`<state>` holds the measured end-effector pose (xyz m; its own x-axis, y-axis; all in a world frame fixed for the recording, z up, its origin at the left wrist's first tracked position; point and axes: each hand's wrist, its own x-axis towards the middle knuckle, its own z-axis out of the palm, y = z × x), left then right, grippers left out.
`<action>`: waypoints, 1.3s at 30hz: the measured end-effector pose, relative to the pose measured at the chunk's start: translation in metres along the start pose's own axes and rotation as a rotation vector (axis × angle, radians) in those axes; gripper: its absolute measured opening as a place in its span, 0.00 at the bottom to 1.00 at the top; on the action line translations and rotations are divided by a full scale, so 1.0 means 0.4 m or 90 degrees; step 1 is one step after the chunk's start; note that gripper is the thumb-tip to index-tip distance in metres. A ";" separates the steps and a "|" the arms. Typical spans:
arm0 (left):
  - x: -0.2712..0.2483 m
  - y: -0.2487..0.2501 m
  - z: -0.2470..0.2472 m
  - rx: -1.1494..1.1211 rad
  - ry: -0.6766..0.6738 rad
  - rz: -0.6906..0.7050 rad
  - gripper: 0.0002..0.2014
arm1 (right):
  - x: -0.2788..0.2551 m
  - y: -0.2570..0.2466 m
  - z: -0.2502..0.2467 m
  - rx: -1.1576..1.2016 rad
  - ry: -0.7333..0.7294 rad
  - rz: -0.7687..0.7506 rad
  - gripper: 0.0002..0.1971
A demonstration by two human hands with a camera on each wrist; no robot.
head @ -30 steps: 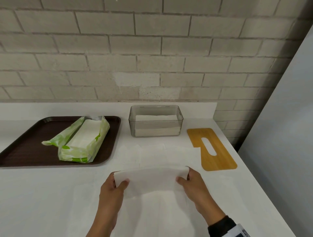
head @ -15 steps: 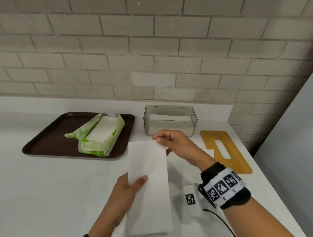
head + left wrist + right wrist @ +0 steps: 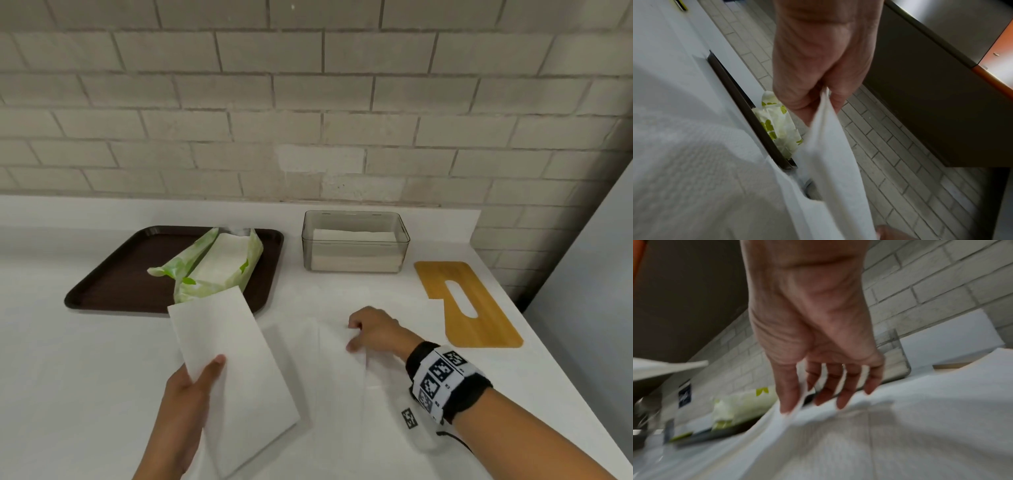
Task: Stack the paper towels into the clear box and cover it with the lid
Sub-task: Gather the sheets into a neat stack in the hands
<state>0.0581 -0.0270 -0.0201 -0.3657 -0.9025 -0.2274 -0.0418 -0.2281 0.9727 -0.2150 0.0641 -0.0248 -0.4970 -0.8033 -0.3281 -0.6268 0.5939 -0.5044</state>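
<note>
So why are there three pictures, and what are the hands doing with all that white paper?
No machine, just a person wearing three cameras. One is on the head and looks down at the counter; one sits on each wrist, looking along the fingers. The left hand pinches a folded paper towel. The right hand reaches down to another towel lying flat; its grip is too blurry to tell. Behind are a clear box with towels inside, a wooden lid, and a tray with an opened pack.

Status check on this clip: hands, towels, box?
Left hand grips folded white paper towel. Right hand pinching flat towel sheet on counter. Clear plastic box part-filled, wooden slotted lid off, beside it.
</note>
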 end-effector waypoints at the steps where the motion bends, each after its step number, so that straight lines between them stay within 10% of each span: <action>1: 0.000 0.002 -0.003 -0.005 0.004 0.004 0.08 | -0.012 0.001 -0.013 0.116 0.037 -0.043 0.08; 5: 0.001 0.020 0.001 -0.051 0.011 0.008 0.11 | -0.087 -0.013 -0.073 0.684 0.035 -0.211 0.09; 9: -0.008 0.051 0.046 -0.128 -0.036 -0.008 0.06 | -0.150 -0.083 -0.118 0.851 0.027 -0.344 0.15; 13: -0.020 0.064 0.096 -0.151 -0.116 -0.037 0.10 | -0.153 -0.190 -0.090 0.702 0.156 -0.382 0.04; 22: -0.048 0.055 0.120 -0.171 -0.147 -0.119 0.20 | -0.079 -0.257 0.071 0.224 0.405 -0.169 0.14; 32: -0.043 0.034 0.021 -0.139 -0.047 -0.097 0.14 | 0.005 -0.197 -0.009 0.415 0.214 -0.041 0.08; 39: -0.044 0.028 -0.045 -0.158 -0.001 -0.091 0.16 | 0.108 -0.108 0.051 -0.021 -0.030 0.103 0.15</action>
<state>0.0809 -0.0203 -0.0060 -0.3732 -0.8545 -0.3613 0.1361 -0.4356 0.8898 -0.1971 0.0029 -0.0334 -0.5652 -0.6979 -0.4399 -0.5606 0.7161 -0.4158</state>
